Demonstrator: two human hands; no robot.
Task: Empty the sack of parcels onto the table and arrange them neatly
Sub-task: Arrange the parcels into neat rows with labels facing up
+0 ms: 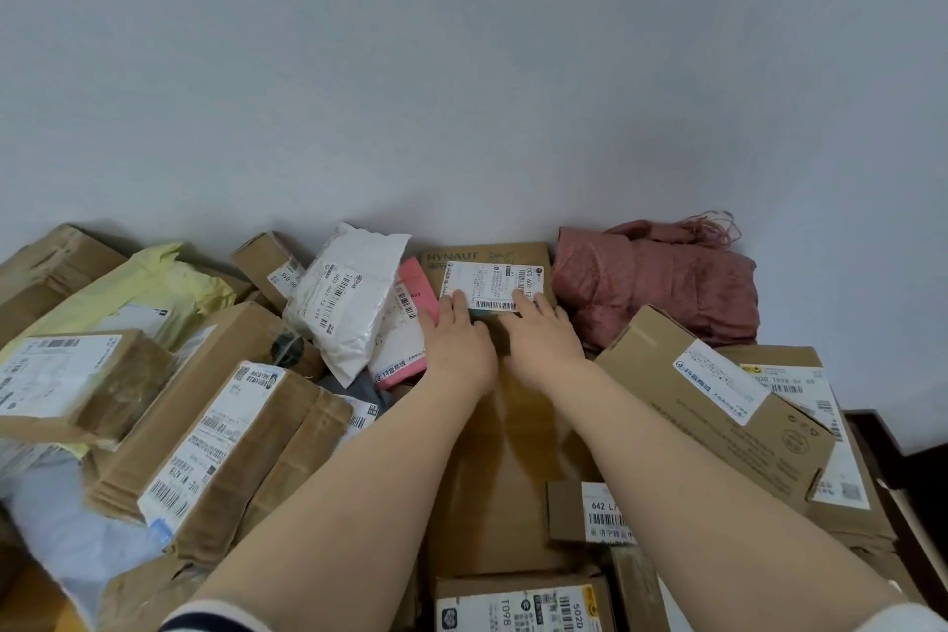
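Left grip (456, 339) and right grip (538, 339) lie side by side, fingers straight, pressed flat on the HYNAUT carton (492, 452), fingertips touching its white label (492, 285); neither is clamped on anything. Parcels cover the surface. Nearest: T098-labelled box (518, 603), then a small 642-labelled box (569, 511) at the carton's right edge. Mid-field: long taped box (225, 441) to the left, tilted box (718, 400) to the right. Farther: white poly mailer (349, 303), yellow mailer (138, 293). Pink cloth bundle (662, 287) lies against the wall, just beside the carton's far end
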